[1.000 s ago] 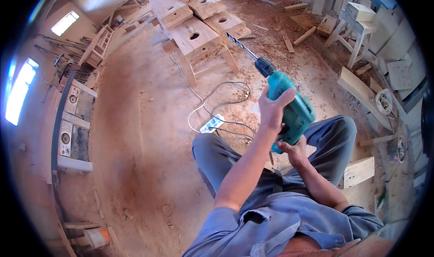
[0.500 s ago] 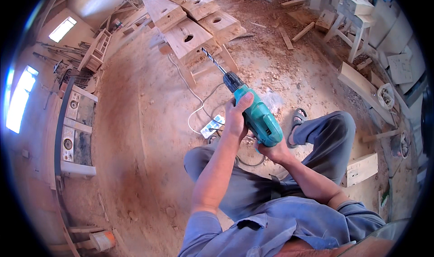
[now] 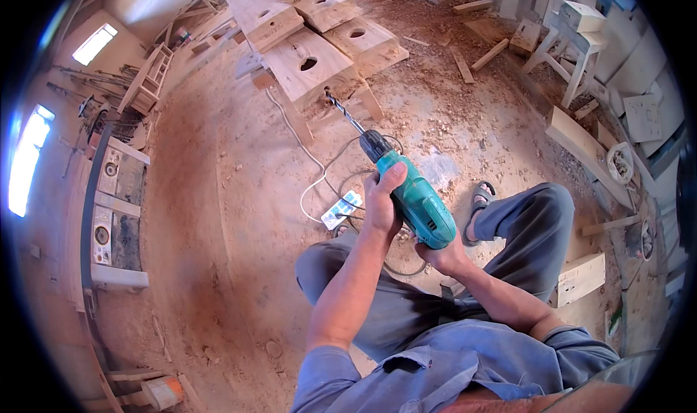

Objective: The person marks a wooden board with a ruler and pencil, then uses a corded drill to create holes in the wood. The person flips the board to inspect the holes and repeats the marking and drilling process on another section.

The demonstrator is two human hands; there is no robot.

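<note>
Holding: both hands grip a teal power drill (image 3: 417,202) above the person's lap, its long twist bit (image 3: 343,112) slanting up and away toward the wooden pieces on the floor.
Left hand (image 3: 381,199): closed around the front of the drill body, thumb up near the dark chuck (image 3: 375,145).
Right hand (image 3: 438,255): closed under the rear of the drill, on the handle; its fingers are mostly hidden behind the tool.
Hidden: the trigger and the lower handle cannot be seen; whether the bit tip touches the wood or hangs just short of it is hard to tell.
Drill look: smooth teal plastic shell with dark vent slots at the rear, black ribbed chuck, spiral metal bit that looks dull and dusty.
Person: seated, knees apart in grey-blue trousers, blue shirt cut off at the lower edge; one sandalled foot (image 3: 481,195) shows just beyond the drill.
Power strip (image 3: 341,210): white, lying on the floor just left of the left hand, with a pale cable (image 3: 294,133) running from it up toward the wood.
Wooden pieces (image 3: 308,64): pale, flat-topped boxes or stools set close together, several with a round hole in the top.
Floor (image 3: 203,217): packed earth strewn with sawdust and shavings.
Right side: loose planks (image 3: 581,144), a short wood block (image 3: 581,279) near the knee, and white-painted stools (image 3: 573,43), bent by the lens.
Left side: a long machine (image 3: 109,210) with round dials, blurred and warped at the rim beside bright windows.
</note>
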